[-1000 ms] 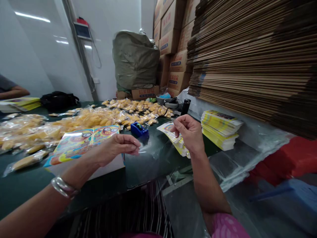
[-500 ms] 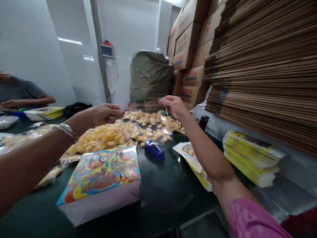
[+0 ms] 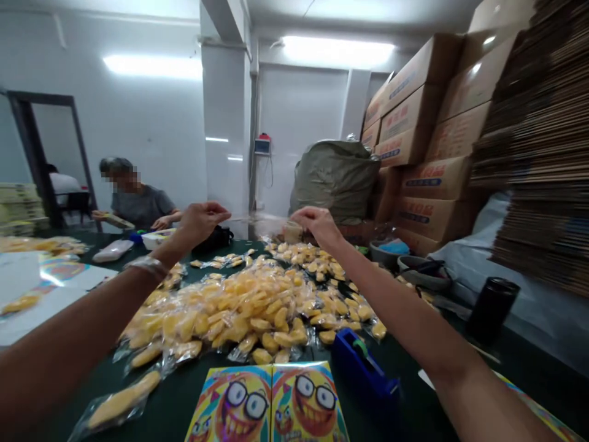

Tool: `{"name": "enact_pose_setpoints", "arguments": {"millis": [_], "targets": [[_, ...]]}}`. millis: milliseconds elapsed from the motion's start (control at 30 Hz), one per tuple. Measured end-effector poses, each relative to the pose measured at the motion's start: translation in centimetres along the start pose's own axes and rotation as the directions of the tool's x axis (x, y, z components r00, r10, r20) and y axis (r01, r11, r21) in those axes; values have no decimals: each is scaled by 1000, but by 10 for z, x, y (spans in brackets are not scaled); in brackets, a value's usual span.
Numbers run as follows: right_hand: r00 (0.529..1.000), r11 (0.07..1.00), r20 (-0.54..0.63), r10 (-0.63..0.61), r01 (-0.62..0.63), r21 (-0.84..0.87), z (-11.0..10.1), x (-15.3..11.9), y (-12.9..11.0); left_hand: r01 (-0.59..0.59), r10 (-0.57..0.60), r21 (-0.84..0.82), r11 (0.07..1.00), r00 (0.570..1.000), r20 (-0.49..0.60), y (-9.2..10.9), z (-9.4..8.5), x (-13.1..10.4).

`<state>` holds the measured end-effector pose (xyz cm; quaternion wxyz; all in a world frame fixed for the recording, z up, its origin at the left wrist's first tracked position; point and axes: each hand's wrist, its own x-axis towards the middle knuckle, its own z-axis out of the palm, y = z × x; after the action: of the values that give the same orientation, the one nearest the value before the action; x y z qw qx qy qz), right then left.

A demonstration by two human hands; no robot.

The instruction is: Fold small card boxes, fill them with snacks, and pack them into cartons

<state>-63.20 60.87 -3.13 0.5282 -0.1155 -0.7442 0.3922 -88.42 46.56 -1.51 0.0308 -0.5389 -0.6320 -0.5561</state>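
Hands [image 3: 205,221] hold see-through plastic [image 3: 257,217] above packets [image 3: 239,301] of yellow pieces [image 3: 262,356].

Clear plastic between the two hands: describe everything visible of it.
The clear plastic looks thin, see-through and colourless, with faint pale glints. It spans the gap between the left hand and the right hand, pinched at each end, roughly level. It is held up in the air, above the level of the wrapped yellow pieces. Blur hides its lower edge and whether it is a sheet or a bag.

Head-worn view forward across table [image 3: 175,388]
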Motion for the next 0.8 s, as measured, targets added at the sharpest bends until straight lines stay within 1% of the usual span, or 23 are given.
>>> {"name": "enact_pose_setpoints", "arguments": {"millis": [67, 133, 200, 233, 300, 400, 533, 633, 733, 800], "targets": [[996, 999, 81, 44, -45, 4, 6, -53, 23, -11, 8, 69, 998, 999, 50, -22, -4, -48], [985, 993, 132, 115, -117, 6, 8, -105, 39, -12, -2, 97, 995, 990, 142, -39, -3, -98], [969, 982, 157, 188, -191, 2, 6, -149, 45, -13, -9, 93, 996, 971, 237, -48, 0, -141], [963, 977, 167, 211, -213, -8, 4, -166, 45, -18, -7, 86, 996, 960, 280, -51, 2, -159], [955, 974, 190, 227, -224, -39, -1, -190, 40, -44, 16, 71, 997, 937, 349, -53, 4, -185], [952, 975, 237, 196, -164, -149, -9, -213, 24, -99, 75, 39, 994, 914, 399, -52, 3, -207], [947, 944, 280, 156, -59, -325, -15, -231, 2, -115, 98, 19, 993, 911, 400, -50, -2, -223], [944, 921, 305, 123, 6, -390, -20, -241, -7, -166, 138, 36, 985, 907, 399, -45, -6, -232], [948, 904, 319, 5, 132, -407, -26, -249, -14, -254, 211, 60, 965, 895, 393, -32, -11, -240], [943, 868, 322, -81, 225, -442, -30, -256, -21, -321, 276, 58, 945, 881, 384, -23, -14, -246]]}}
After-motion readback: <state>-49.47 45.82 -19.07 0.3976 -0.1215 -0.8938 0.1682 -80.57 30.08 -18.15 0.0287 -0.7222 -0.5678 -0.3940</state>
